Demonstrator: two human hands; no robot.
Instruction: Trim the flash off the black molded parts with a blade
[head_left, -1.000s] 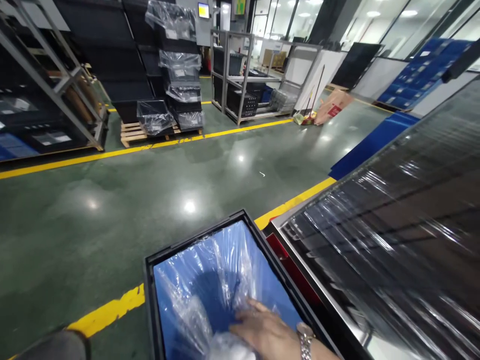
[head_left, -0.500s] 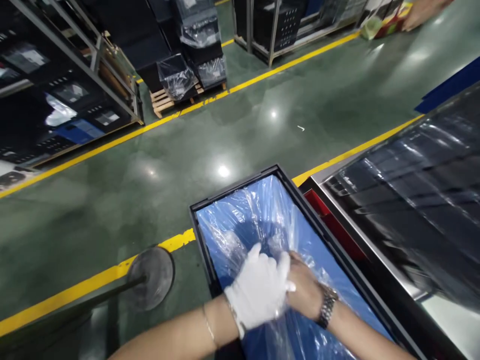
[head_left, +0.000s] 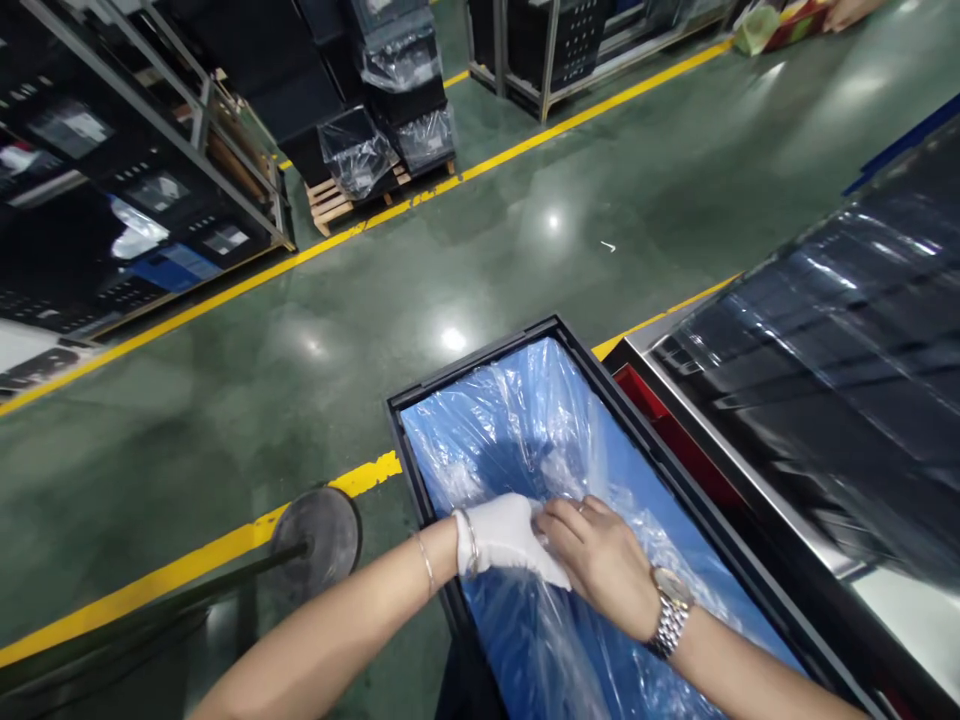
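Near the black crate's near edge, the clear plastic liner is being pinched between the gloved left hand and bare right hand, both closed on its gathered film. The film is being drawn together over the blue sheet inside, evidently to keep it covered. Beyond the far rim, green floor is being crossed by a yellow line.

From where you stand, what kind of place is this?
Probably a warehouse or factory floor. The green floor carries yellow lane lines, metal racks hold dark trays, and plastic-wrapped black crates sit stacked on a wooden pallet. Both hands work clear plastic in a black bin.
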